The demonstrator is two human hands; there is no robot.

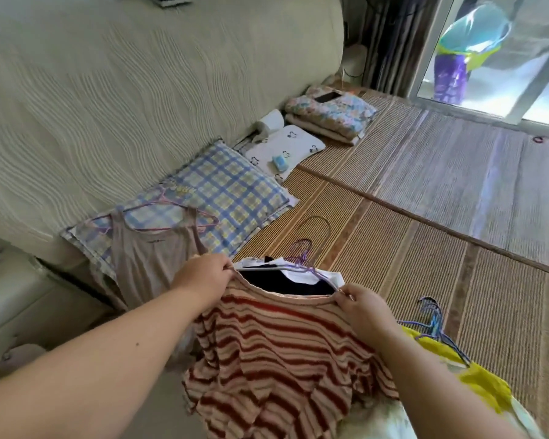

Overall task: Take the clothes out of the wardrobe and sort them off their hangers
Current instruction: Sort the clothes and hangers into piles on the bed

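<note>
One wide-angle camera, worn on the person's head, looks forward and steeply down along both forearms. The left hand [203, 275] and right hand [363, 307], gripping a striped top [282, 346], lie very near, low in the frame. The woven mat [393, 242] stretches away to the right, a cream backrest [108, 106] rises left, a glass door [488, 68] far right.

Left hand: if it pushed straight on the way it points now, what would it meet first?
Just beyond the neckline of the striped top that it pinches, the left hand would probably meet the hanger lying across the dark garment; depth is unclear.
</note>
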